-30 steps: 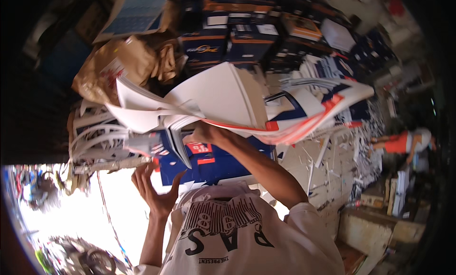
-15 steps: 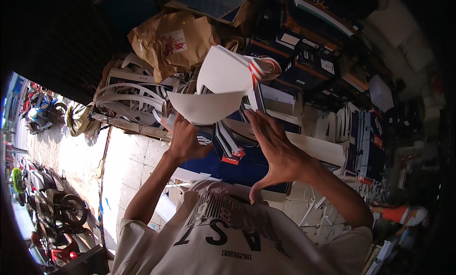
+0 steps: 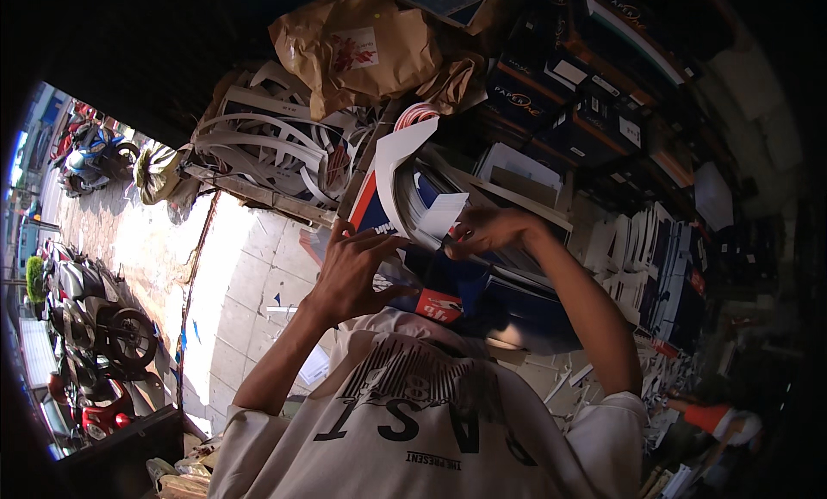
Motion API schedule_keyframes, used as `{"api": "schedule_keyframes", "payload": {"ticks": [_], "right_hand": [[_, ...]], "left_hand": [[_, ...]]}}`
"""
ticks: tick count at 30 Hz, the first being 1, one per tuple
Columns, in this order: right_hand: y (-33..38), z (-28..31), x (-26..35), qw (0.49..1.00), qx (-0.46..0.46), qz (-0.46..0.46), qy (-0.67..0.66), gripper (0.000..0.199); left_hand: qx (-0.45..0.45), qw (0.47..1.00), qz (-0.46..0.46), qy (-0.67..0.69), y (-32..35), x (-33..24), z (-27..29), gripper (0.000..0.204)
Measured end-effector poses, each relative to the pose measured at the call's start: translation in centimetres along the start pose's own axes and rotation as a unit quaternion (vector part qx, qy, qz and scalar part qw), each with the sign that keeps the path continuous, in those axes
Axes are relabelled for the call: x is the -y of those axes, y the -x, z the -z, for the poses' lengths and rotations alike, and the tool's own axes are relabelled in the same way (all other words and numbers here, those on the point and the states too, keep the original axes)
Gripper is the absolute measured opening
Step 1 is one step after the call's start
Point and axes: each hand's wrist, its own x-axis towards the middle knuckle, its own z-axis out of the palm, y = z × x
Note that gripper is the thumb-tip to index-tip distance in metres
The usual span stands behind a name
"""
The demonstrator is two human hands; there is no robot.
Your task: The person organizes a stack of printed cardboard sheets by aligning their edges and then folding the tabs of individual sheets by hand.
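Observation:
White paper sheets [image 3: 396, 176] stand curled up in front of me, their edges fanned out at the lower right corner. My right hand [image 3: 495, 230] has its fingers bent in and pinched at that corner. To the left of the sheets is my left hand [image 3: 357, 271], its thumb and fingers apart and nothing visibly gripped. Below both hands lies dark blue wrapping [image 3: 469, 279] with a red and white printed patch [image 3: 439, 306], close to my shirt. The undersides of the fingertips are partly hidden.
A crate of white paper offcuts [image 3: 267, 146] stands at the far left, behind it a crumpled brown paper bag [image 3: 357, 51]. Dark boxes [image 3: 594, 124] are stacked at the far right, with paper stacks [image 3: 642, 258] nearer. Parked motorcycles [image 3: 103, 327] line the left side.
My right hand has gone from spread wide to bent fingers at the paper's corner. The white sheets, spread broadly before, now stand curled and narrower. My left hand has shifted right, and the view has turned.

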Motion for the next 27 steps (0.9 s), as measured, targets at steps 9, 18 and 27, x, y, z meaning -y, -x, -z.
{"api": "schedule_keyframes", "payload": {"ticks": [9,18,27], "right_hand": [[-2.4,-4.9,1.8,0.957,-0.042,0.146,-0.248,0.068],[-0.2,-4.9,2.6,0.857,-0.292,0.054,-0.421,0.033],[-1.3,-5.3,1.0,0.889,-0.232,-0.058,-0.391,0.043]], "left_hand": [[-0.058,0.997,0.028,-0.044,2.0,0.1,-1.6,0.05],[-0.075,0.992,0.032,-0.099,3.2,0.2,-2.2,0.023],[0.041,0.995,-0.093,0.012,-1.8,-4.4,-2.2,0.079]]}}
